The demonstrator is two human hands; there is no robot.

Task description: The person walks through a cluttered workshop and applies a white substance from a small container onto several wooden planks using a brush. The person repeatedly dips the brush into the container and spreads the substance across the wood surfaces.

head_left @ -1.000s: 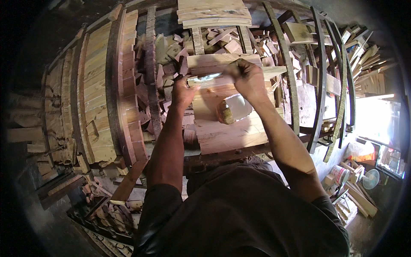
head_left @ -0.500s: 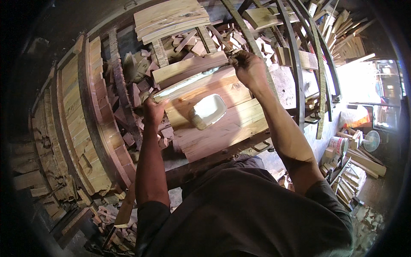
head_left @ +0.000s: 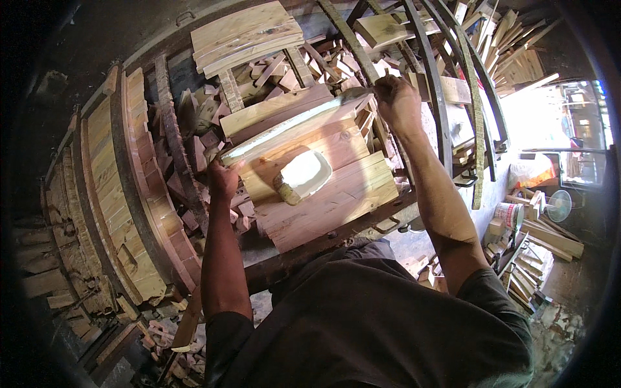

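Wooden boards [head_left: 330,213] lie side by side in a panel in front of me. A wet white strip [head_left: 284,134], like glue, runs along the edge of the far board of this panel. My left hand [head_left: 223,179] grips that board's left end, thumb on top. At the strip's right end my right hand [head_left: 396,100] is closed; what its fingers hold is hidden. A tub [head_left: 325,184] of white glue, its side crusted, rests on the panel. Just beyond the strip lies another pale board [head_left: 275,111].
Stacked boards [head_left: 246,35] rest on the rack at the back. Clamped board panels [head_left: 107,194] stand to the left. Dark metal bars [head_left: 430,71] cross at the right. Wood offcuts [head_left: 272,71] heap under the rack. A bucket [head_left: 510,215] stands on the right-hand floor.
My right hand has moved right, past the panel's edge, and the white strip looks longer and more even toward that end. My left hand keeps its grip. The whole view has shifted slightly.
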